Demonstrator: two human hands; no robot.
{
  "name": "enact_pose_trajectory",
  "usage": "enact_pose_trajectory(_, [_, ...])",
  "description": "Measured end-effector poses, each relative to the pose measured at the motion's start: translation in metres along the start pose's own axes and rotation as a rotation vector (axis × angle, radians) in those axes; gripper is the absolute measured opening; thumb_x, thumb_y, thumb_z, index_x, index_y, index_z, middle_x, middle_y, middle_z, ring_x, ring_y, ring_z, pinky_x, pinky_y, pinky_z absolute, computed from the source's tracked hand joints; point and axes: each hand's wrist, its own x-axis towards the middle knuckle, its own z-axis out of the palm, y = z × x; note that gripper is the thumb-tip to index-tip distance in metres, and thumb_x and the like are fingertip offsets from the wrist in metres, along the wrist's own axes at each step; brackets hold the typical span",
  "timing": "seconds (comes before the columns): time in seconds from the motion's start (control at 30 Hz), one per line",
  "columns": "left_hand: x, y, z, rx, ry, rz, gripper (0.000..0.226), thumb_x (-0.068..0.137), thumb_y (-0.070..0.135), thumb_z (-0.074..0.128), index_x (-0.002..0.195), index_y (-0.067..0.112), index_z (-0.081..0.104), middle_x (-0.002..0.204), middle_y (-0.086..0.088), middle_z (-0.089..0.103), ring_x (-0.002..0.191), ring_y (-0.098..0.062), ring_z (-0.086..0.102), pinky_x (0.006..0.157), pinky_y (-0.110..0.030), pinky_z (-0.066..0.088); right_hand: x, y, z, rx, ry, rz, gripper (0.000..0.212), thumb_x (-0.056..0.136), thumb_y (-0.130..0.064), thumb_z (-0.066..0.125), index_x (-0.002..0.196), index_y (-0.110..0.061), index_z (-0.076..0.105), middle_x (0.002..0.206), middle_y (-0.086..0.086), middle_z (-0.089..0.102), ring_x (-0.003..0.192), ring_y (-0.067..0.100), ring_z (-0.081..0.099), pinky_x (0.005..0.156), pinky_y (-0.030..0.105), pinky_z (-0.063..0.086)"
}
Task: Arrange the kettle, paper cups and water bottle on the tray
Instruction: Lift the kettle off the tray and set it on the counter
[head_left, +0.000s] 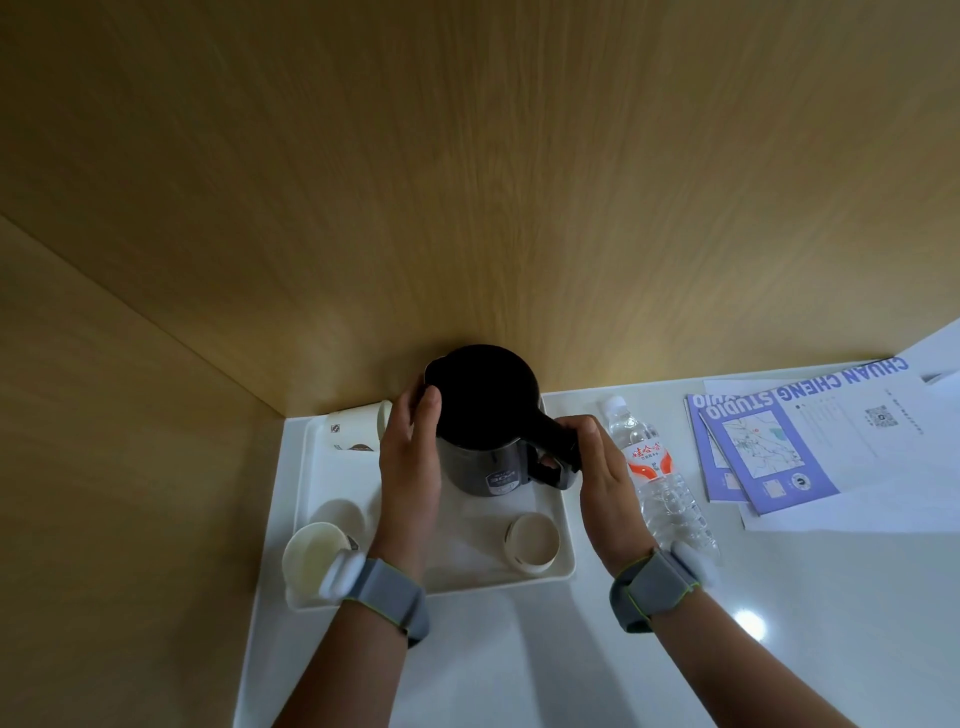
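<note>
Item: black electric kettle with closed lid, at 12 o'clock on a white rectangular plastic tray, upright, spout toward 10 o'clock, handle toward 4 o'clock; whether its base rests on the tray or is lifted cannot be told. Left hand: forearm entering from 6 o'clock, palm against the kettle's 9 o'clock side, thumb up by the lid rim, fingers wrapped round the far side of the body, holding it. Right hand: forearm entering from 5 o'clock, fingers curled over the outer end of the handle, gripping it. Grey fabric wristbands, each with a white device, on both wrists. White paper cup with dark print: on its side in the tray's 10 o'clock corner, just beside the left hand. Pair of plain white paper cups: at the tray's 8 o'clock edge, close together, partly hidden by the left wrist device. Fourth white paper cup: at the tray's 5 o'clock corner, mouth toward the camera. Clear plastic water bottle with white cap and red-and-white label: lying off the tray at its 3 o'clock side on the white countertop, cap toward 12 o'clock, just beyond the right hand. Purple-and-white printed brochures: on the countertop at 3 o'clock of the bottle. Wood-grain panel walls enclose the corner.
</note>
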Motion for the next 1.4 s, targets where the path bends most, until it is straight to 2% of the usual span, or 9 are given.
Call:
enact_pose_trajectory(0.2, [0.003,0.0,0.007,0.065,-0.049,0.004,0.039,0.107,0.036,0.053,0.143,0.024,0.059,0.136,0.006,0.065,0.128,-0.009,0.057,0.101,-0.012,0.042,-0.002,-0.002,0.0,-0.03,-0.028,0.004,0.034,0.113,-0.011,0.028,0.101,-0.007,0.059,0.1,0.009,0.061,0.084,-0.005,0.053,0.08,0.007,0.039])
enact_pose_trajectory(0.3, [0.0,-0.002,0.009,0.062,-0.046,0.009,0.037,0.106,0.033,0.058,0.142,0.027,0.059,0.132,0.013,0.065,0.116,0.01,0.059,0.087,0.003,0.039,0.0,-0.008,0.002,0.026,-0.042,0.005,0.035,0.114,-0.013,0.028,0.105,-0.005,0.06,0.103,0.007,0.058,0.089,-0.003,0.056,0.083,0.007,0.04])
enact_pose_trajectory(0.37, [-0.002,-0.002,0.011,0.055,-0.045,0.012,0.038,0.105,0.032,0.06,0.143,0.028,0.058,0.134,0.014,0.064,0.115,0.018,0.056,0.088,0.003,0.039,0.001,-0.013,0.003,0.061,-0.065,0.009,0.033,0.114,-0.014,0.028,0.112,-0.002,0.059,0.107,0.003,0.059,0.095,-0.007,0.058,0.086,0.005,0.041])
enact_pose_trajectory(0.53, [-0.003,-0.002,0.014,0.032,-0.032,0.012,0.041,0.105,0.03,0.06,0.146,0.026,0.056,0.139,0.01,0.062,0.13,-0.005,0.055,0.089,0.003,0.038,0.0,-0.017,0.004,0.101,-0.072,0.03,0.03,0.113,-0.019,0.036,0.117,-0.002,0.059,0.112,0.007,0.062,0.095,-0.007,0.06,0.085,0.004,0.043])
enact_pose_trajectory(0.7, [-0.006,0.0,0.012,-0.004,-0.039,0.017,0.047,0.106,0.033,0.058,0.152,0.026,0.051,0.15,0.008,0.057,0.139,-0.008,0.05,0.107,-0.016,0.038,0.001,-0.024,0.004,0.107,-0.031,0.01,0.027,0.112,-0.014,0.038,0.116,0.003,0.06,0.105,-0.001,0.065,0.091,-0.009,0.062,0.084,0.006,0.044])
enact_pose_trajectory(0.83, [-0.011,0.009,0.01,-0.042,-0.063,0.041,0.049,0.106,0.033,0.056,0.154,0.025,0.048,0.151,0.011,0.055,0.137,-0.002,0.05,0.103,-0.006,0.041,0.001,-0.031,0.001,0.104,-0.016,-0.013,0.025,0.112,-0.012,0.039,0.111,0.0,0.062,0.105,0.0,0.065,0.092,-0.006,0.062,0.085,0.007,0.044])
enact_pose_trajectory(0.97, [-0.016,0.017,0.006,-0.071,-0.069,0.08,0.053,0.102,0.041,0.057,0.153,0.025,0.05,0.151,0.011,0.057,0.14,-0.003,0.051,0.119,-0.026,0.039,-0.004,-0.042,-0.006,0.13,-0.012,-0.035,0.024,0.111,-0.013,0.041,0.107,-0.004,0.062,0.103,-0.002,0.065,0.09,-0.004,0.062,0.083,0.007,0.044])
enact_pose_trajectory(1.23, [-0.039,0.044,0.019,-0.084,-0.129,0.173,0.046,0.106,0.029,0.059,0.15,0.022,0.052,0.146,0.012,0.061,0.133,0.003,0.055,0.107,-0.013,0.044,-0.017,-0.06,-0.033,0.191,0.025,-0.049,0.02,0.108,-0.006,0.04,0.108,-0.008,0.06,0.093,-0.004,0.065,0.079,0.0,0.062,0.071,0.013,0.05])
enact_pose_trajectory(1.4, [-0.05,0.053,0.036,-0.084,-0.205,0.189,0.057,0.096,0.044,0.062,0.149,0.026,0.053,0.145,0.011,0.062,0.131,0.002,0.057,0.098,-0.009,0.047,-0.03,-0.065,-0.057,0.221,0.064,-0.086,0.023,0.097,-0.025,0.044,0.107,-0.013,0.062,0.092,-0.008,0.066,0.085,0.009,0.061,0.073,0.028,0.05])
